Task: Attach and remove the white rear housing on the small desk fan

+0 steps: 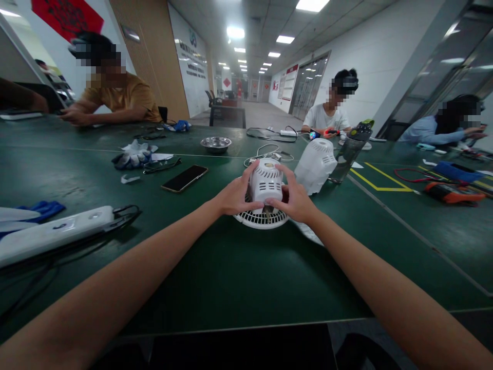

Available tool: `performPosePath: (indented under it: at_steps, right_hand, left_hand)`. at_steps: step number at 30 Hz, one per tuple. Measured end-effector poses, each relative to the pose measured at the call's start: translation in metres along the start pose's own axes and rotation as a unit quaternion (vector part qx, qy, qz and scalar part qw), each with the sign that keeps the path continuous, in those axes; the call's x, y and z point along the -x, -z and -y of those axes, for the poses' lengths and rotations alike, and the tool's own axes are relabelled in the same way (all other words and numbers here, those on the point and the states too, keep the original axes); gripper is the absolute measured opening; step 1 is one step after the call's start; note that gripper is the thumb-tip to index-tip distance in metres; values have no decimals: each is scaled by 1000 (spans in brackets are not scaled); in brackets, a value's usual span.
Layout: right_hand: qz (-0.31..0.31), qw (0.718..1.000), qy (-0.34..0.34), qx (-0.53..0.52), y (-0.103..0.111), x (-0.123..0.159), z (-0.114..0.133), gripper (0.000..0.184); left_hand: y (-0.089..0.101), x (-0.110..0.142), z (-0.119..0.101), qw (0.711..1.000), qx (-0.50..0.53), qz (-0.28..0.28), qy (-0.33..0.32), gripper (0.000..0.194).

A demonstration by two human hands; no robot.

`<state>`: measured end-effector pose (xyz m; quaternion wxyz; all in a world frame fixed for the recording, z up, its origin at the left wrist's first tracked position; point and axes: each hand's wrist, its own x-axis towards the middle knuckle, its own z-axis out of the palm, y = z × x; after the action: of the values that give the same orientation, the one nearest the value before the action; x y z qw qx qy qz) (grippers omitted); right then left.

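Note:
A white fan motor housing point(266, 186) with vent slots stands upright on a round white fan grille point(262, 222) at the middle of the green table. My left hand point(236, 195) is closed around its left side, thumb low at the front and forefinger near the top. From the right, my right hand point(297, 199) grips the same housing in a matching way. A small dark gap shows under the housing between my thumbs. Just beyond my right hand stands a larger white plastic shell point(316, 163) with slots. White cable point(269, 150) lies behind the grille.
A phone point(185, 178), gloves point(133, 155) and a metal bowl point(216, 144) lie to the left. Nearer is a white power strip point(65, 231). A dark bottle point(350, 154) stands right of the shell, and an orange meter point(454, 192) lies far right. Several people sit around the table.

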<state>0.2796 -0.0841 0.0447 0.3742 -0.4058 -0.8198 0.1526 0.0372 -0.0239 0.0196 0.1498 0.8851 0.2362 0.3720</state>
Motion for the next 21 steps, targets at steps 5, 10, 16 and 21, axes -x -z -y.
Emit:
performPosePath:
  at_steps: [5,10,16,21]
  right_hand:
    - [-3,1000,-4,0,1,0,3,96]
    - [-2,1000,-1,-22,0,0,2,96]
    - [9,1000,-20,-20,0,1,1,97]
    - [9,1000,-14,-16,1,1,2,96]
  left_hand:
    - [2,1,1,1000,4,11,1,125]
    - [1,0,3,1000,15,2,-8,119]
    - [0,0,3,1000,14,1,-14,119]
    - [-1,1,2,1000,14,-8,-20,118]
